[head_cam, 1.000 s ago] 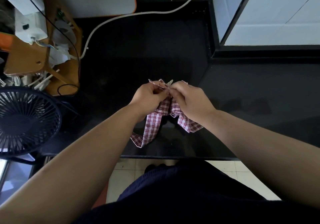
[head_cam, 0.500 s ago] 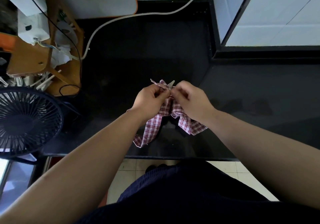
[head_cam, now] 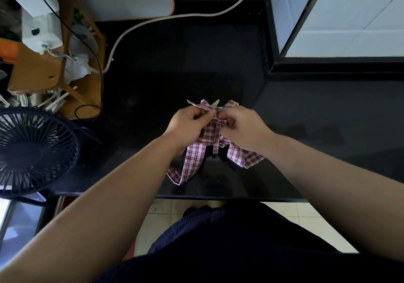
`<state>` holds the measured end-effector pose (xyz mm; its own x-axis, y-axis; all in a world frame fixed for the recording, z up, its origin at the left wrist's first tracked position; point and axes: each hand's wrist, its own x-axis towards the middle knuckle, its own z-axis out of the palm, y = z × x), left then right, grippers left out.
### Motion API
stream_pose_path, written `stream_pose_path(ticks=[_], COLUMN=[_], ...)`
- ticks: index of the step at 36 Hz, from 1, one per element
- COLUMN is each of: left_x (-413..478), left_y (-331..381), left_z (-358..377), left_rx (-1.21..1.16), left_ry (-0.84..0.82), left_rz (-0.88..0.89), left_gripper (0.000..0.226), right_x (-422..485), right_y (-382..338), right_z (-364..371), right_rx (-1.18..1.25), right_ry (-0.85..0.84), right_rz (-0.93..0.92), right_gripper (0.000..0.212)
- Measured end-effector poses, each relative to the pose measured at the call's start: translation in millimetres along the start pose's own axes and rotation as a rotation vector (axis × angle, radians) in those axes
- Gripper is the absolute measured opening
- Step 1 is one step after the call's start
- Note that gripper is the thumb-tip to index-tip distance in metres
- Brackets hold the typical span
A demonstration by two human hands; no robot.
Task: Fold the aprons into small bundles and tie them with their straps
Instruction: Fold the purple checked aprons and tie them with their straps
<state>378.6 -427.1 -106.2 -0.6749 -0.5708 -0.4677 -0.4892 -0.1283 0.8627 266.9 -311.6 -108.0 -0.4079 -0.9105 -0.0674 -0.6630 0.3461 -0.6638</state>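
Observation:
A red and white checked apron is bunched into a small bundle above the black counter, between my two hands. My left hand pinches a strap end at the bundle's upper left. My right hand grips the strap and cloth on the right side. Strap ends stick up behind my fingers. One long strap hangs down to the counter on the left, and a wider checked flap hangs below my right wrist. Most of the bundle's middle is hidden by my fingers.
A dark fan stands at the left edge. Behind it is a wooden rack with white devices and cables. A white hose curves across the back. White tiled walls rise at the right. The counter's front edge borders pale floor tiles.
My hands have drawn slightly apart on the strap at the top of the bundle, and the hanging strap and flap have shifted a little.

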Motion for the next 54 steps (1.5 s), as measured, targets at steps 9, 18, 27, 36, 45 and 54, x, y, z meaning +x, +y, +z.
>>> stream_pose_path(ticks=[9,18,27,36,45,54], left_x=[1,-5,-2,-11,-17,-7], left_y=[1,-3,-7,-13,11,14], left_z=[1,2,16,8,18,7], left_rx=[0.057,-0.121,-0.181,-0.055,0.282,0.391], left_ry=[-0.011,0.133,0.412,0.424,0.197,0.165], left_rz=[0.009,0.004,-0.11,-0.061,0.257,0.18], left_gripper=[0.012,0.008,0.008,0.006,0.016,0.014], right_x=[2,3,-3,-2,2,-6], right_y=[1,1,5,12,1,-4], right_z=[6,8,10,4,-10,2], right_rx=[-0.031,0.113,0.24,0.318,0.063,0.034], right_ry=[0.094,0.209,0.326,0.265,0.075,0.121], right_rz=[-0.034,-0.108,0.286,0.519,0.14,-0.131], right_gripper=[0.008,0.021,0.053,0.049,0.041,0.021])
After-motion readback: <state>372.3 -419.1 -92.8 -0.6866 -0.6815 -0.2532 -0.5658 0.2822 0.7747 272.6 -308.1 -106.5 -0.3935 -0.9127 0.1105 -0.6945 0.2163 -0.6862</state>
